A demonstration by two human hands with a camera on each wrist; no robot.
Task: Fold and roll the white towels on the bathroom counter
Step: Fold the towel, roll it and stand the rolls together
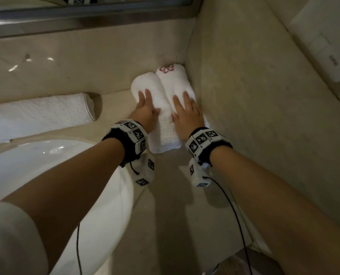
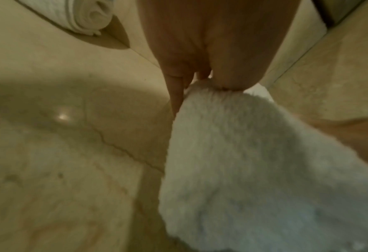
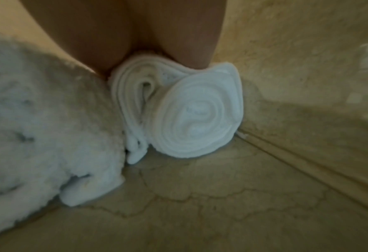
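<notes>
In the far right corner of the beige marble counter (image 1: 171,205), we had both hands laid flat on two rolled white terry towels that lay side by side, touching along their length. Our left hand (image 1: 145,111) rested palm down on the left rolled towel (image 1: 145,84), fingers straight and slightly spread, gripping nothing; in the left wrist view one finger ran down the roll's outer side (image 2: 177,95). Our right hand (image 1: 186,114) pressed in the same flat way on the right rolled towel (image 1: 175,82), which lay just beside the beige stone side wall (image 1: 244,96). That towel carried a red embroidered flower-like emblem (image 1: 166,68) near its far end; we could read no lettering in it. From the right wrist view the spiral end of this roll (image 3: 198,117) faced the camera, with the left roll's fluffy edge (image 3: 49,127) beside it.

Well apart to the left lay a third white towel (image 1: 40,114), longer and also rolled, beside the white ceramic basin (image 1: 46,165). Our wrists wore black bands with white blocks bearing black square marker patterns (image 1: 134,133), and thin black cables (image 1: 236,221) trailed from them. On the wall at upper right hung a white panel (image 1: 324,46) with small writing too blurred to read.
</notes>
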